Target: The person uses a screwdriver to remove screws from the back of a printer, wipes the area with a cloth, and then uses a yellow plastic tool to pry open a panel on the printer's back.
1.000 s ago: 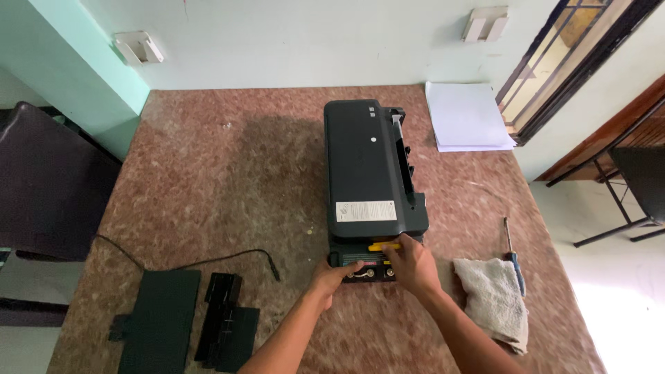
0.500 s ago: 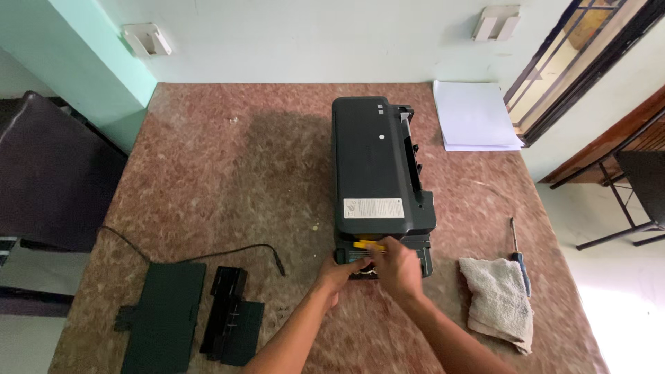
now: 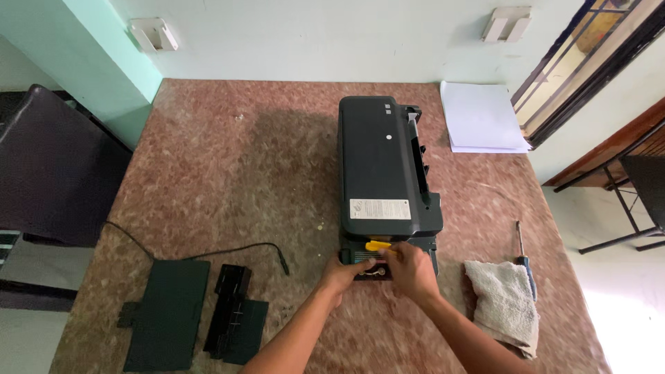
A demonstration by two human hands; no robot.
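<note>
Printer (image 3: 383,166), dark grey and boxy, lies on the brown mottled tabletop (image 3: 235,166) with its long body running away from the person and its near end open, where a small yellow part (image 3: 378,245) shows just under the edge of the casing. A pale label sits on the top face near that end, and a ridged paper guide runs along its right side.

Both hands work at the opened end. The left hand (image 3: 344,272) presses against the lower left corner of the opening, fingers curled on the edge; whether they pinch anything I cannot tell. The right hand (image 3: 410,269) covers the middle of the opening with its fingers closed narrowly near the yellow part, but what the grip holds is hidden by the hand itself.

Risk, as I judge it: the parts in that opening look small and plastic, so a hard pull or twist could snap a clip or the yellow piece. With both hands low at one end, the body could also slide on the smooth stone.

Further out, a folded grey cloth (image 3: 503,305) lies just right of the hands, with a screwdriver (image 3: 523,260) beside it. Two dark removed panels (image 3: 197,315) and a loose black cable (image 3: 208,251) lie to the left, and a stack of white paper (image 3: 483,116) rests at the far right edge.
</note>
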